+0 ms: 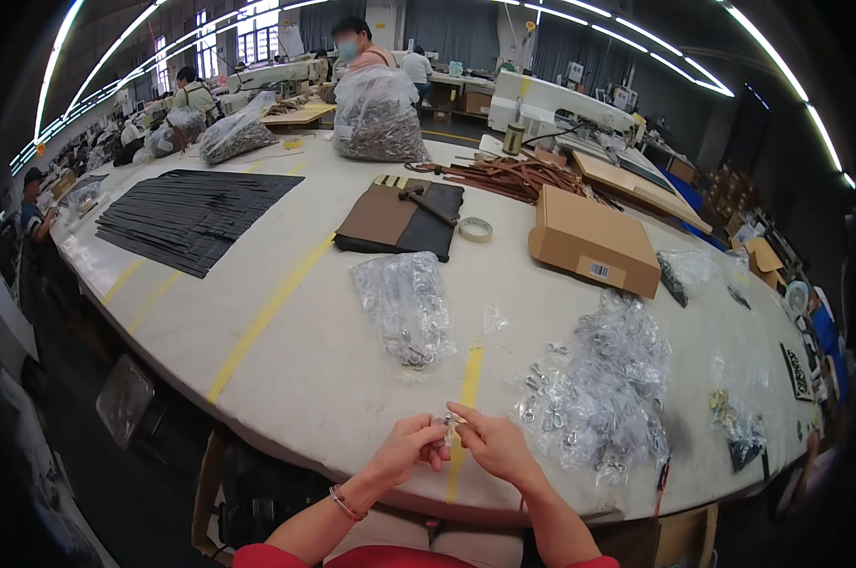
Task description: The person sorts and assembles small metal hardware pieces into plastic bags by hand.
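Near the table's front edge my hands meet over a small shiny metal clasp (447, 420). My left hand (413, 449) is closed, pinching the clasp between thumb and fingers. A bit of clear plastic seems to show at that grip. My right hand (491, 443) has its forefinger stretched to the clasp's upper end; its other fingers are curled and partly hidden. To the right lies a heap of clear plastic wrappers (617, 379), with several loose metal clasps (532, 381) along its left side. Beyond my hands, a clear bag (404, 308) holds more small metal pieces.
Black strips (196, 216) lie far left. A hammer (426, 204) rests on brown and black sheets (376, 218), beside a tape roll (475, 229). A cardboard box (589, 241), brown straps (513, 177) and a full plastic bag (379, 118) stand farther back. People work beyond.
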Action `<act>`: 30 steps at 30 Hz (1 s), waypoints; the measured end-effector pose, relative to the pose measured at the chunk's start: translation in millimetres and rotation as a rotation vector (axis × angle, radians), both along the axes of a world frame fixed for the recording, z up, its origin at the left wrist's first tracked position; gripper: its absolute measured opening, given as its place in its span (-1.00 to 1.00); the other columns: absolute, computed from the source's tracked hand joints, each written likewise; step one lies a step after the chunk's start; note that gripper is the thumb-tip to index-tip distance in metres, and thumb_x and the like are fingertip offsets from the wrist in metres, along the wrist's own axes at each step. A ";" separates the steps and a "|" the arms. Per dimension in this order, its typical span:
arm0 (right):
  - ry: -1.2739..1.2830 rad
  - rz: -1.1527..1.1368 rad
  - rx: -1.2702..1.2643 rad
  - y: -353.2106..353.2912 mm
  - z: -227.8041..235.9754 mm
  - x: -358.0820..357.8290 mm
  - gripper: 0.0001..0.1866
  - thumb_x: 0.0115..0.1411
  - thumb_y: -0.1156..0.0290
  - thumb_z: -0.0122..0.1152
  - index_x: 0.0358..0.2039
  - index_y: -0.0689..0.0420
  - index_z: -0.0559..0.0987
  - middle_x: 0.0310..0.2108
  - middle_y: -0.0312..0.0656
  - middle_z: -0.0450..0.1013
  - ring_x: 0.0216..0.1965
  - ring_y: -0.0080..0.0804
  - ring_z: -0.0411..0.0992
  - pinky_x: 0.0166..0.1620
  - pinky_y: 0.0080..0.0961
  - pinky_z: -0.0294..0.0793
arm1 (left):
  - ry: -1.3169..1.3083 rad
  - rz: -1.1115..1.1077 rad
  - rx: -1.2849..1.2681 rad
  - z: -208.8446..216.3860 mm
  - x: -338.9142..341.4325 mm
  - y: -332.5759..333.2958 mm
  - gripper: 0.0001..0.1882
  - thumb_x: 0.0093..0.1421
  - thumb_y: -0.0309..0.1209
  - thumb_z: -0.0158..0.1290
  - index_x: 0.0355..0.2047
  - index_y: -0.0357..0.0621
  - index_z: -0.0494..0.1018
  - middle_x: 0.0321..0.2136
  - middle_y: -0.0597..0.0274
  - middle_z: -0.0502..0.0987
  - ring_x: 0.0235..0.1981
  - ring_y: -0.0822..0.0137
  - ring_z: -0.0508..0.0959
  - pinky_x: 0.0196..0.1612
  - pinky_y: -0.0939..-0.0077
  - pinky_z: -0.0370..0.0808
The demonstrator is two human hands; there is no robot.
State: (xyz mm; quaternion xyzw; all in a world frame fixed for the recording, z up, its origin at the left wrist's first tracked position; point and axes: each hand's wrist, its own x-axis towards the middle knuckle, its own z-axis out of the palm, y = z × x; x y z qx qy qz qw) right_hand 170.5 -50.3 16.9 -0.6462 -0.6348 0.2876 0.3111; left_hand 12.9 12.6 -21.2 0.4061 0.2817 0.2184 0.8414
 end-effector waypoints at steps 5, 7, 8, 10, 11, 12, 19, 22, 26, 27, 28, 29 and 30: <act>0.234 -0.161 -0.092 -9.4 -13.4 23.2 -0.61 0.04 0.25 0.05 -0.10 0.09 0.40 -0.64 -0.17 0.43 -0.57 -0.36 0.42 -0.44 -0.50 0.36 | -0.241 0.230 -0.210 6.3 15.8 42.3 -0.83 0.12 -0.37 -0.13 -0.41 -0.24 0.28 -0.35 0.03 0.43 -0.37 0.30 0.48 -0.30 0.49 0.45; 0.137 -0.180 -0.059 -8.8 -14.4 19.7 -0.58 0.01 0.24 0.09 -0.11 0.09 0.40 -0.65 -0.18 0.43 -0.58 -0.34 0.42 -0.44 -0.50 0.36 | -0.344 0.351 -0.191 9.9 16.6 61.9 -0.82 0.13 -0.36 -0.14 -0.37 -0.25 0.29 -0.12 -0.08 0.32 -0.14 0.16 0.40 -0.08 0.37 0.35; 0.055 -0.217 -0.037 -6.9 -11.0 16.7 -0.56 -0.03 0.22 0.12 -0.11 0.10 0.40 -0.66 -0.19 0.42 -0.58 -0.32 0.42 -0.45 -0.49 0.36 | -0.356 0.355 -0.178 10.8 16.3 61.2 -0.82 0.13 -0.36 -0.14 -0.37 -0.25 0.29 -0.12 -0.08 0.32 -0.14 0.16 0.40 -0.08 0.37 0.35; -0.064 -0.274 0.016 6.0 -4.2 12.0 -0.52 -0.08 0.19 0.19 -0.14 0.13 0.41 -0.62 -0.17 0.42 -0.54 -0.31 0.42 -0.42 -0.47 0.37 | -0.001 0.412 0.234 7.7 17.6 54.7 -0.85 0.10 -0.42 -0.13 -0.39 -0.26 0.32 -0.18 -0.09 0.38 -0.20 0.12 0.44 -0.13 0.31 0.36; -0.187 -0.326 0.168 16.2 -10.8 11.6 -0.53 -0.09 0.17 0.19 -0.17 0.14 0.42 -0.59 -0.14 0.42 -0.49 -0.28 0.42 -0.40 -0.43 0.37 | -0.007 0.415 0.250 4.6 16.9 50.5 -0.85 0.10 -0.42 -0.13 -0.39 -0.26 0.32 -0.18 -0.09 0.38 -0.20 0.12 0.44 -0.13 0.31 0.36; -0.311 -0.377 0.320 28.6 -17.4 11.5 -0.53 -0.10 0.16 0.19 -0.20 0.16 0.43 -0.55 -0.11 0.43 -0.44 -0.24 0.43 -0.38 -0.39 0.38 | 0.234 0.428 0.747 0.2 16.6 47.4 -0.87 0.05 -0.47 -0.11 -0.40 -0.27 0.34 -0.27 -0.05 0.43 -0.24 0.13 0.45 -0.16 0.30 0.36; -0.372 -0.435 0.194 90.5 -44.3 22.5 -0.67 -0.12 0.17 0.16 -0.42 0.16 0.49 -0.55 -0.04 0.44 -0.44 -0.10 0.42 -0.37 -0.27 0.36 | 0.943 0.248 1.876 -6.5 32.8 62.2 -0.89 -0.16 -0.51 -0.08 -0.53 -0.19 0.36 -0.59 0.14 0.43 -0.45 0.22 0.45 -0.39 0.37 0.33; -0.272 -0.492 0.127 92.0 -49.0 28.2 -0.74 -0.08 0.19 0.08 -0.50 0.13 0.50 -0.55 -0.03 0.43 -0.44 -0.08 0.41 -0.37 -0.28 0.36 | 0.996 0.155 1.898 -10.8 45.4 75.1 -0.88 -0.11 -0.46 -0.09 -0.51 -0.19 0.38 -0.52 0.14 0.45 -0.36 0.22 0.44 -0.37 0.34 0.32; -0.184 -0.497 0.180 88.1 -50.1 21.5 -0.76 -0.06 0.20 0.00 -0.55 0.10 0.49 -0.57 -0.06 0.42 -0.46 -0.07 0.40 -0.38 -0.27 0.35 | 1.101 0.030 1.819 -15.9 60.3 88.7 -0.80 -0.09 -0.45 -0.10 -0.41 -0.21 0.38 -0.42 0.12 0.44 -0.27 0.20 0.40 -0.35 0.27 0.30; -0.184 -0.482 0.175 88.0 -50.2 22.6 -0.76 -0.06 0.20 -0.01 -0.55 0.09 0.49 -0.56 -0.06 0.42 -0.46 -0.06 0.40 -0.38 -0.26 0.35 | 1.108 0.048 1.861 -14.4 61.7 89.4 -0.77 -0.09 -0.44 -0.10 -0.37 -0.22 0.37 -0.37 0.12 0.43 -0.26 0.21 0.40 -0.33 0.24 0.30; -0.178 -0.500 0.170 87.8 -51.2 22.3 -0.76 -0.06 0.20 -0.01 -0.55 0.09 0.49 -0.56 -0.06 0.42 -0.46 -0.06 0.40 -0.38 -0.26 0.35 | 1.113 0.065 1.903 -13.4 63.4 90.6 -0.74 -0.08 -0.43 -0.11 -0.32 -0.23 0.36 -0.31 0.12 0.42 -0.24 0.22 0.39 -0.31 0.21 0.29; -0.211 -0.480 0.166 88.8 -51.6 20.6 -0.77 -0.06 0.20 -0.01 -0.55 0.09 0.49 -0.56 -0.06 0.42 -0.47 -0.06 0.40 -0.38 -0.26 0.35 | 1.109 0.054 1.909 -13.0 65.1 94.4 -0.74 -0.08 -0.43 -0.11 -0.32 -0.23 0.36 -0.31 0.12 0.42 -0.24 0.22 0.39 -0.31 0.21 0.29; -0.244 -0.460 0.161 88.7 -52.1 20.7 -0.77 -0.06 0.20 -0.01 -0.55 0.08 0.49 -0.56 -0.05 0.42 -0.48 -0.06 0.39 -0.38 -0.26 0.35 | 1.122 0.029 1.886 -14.4 67.8 100.7 -0.68 -0.07 -0.42 -0.10 -0.25 -0.25 0.33 -0.27 0.07 0.40 -0.18 0.19 0.36 -0.27 0.18 0.29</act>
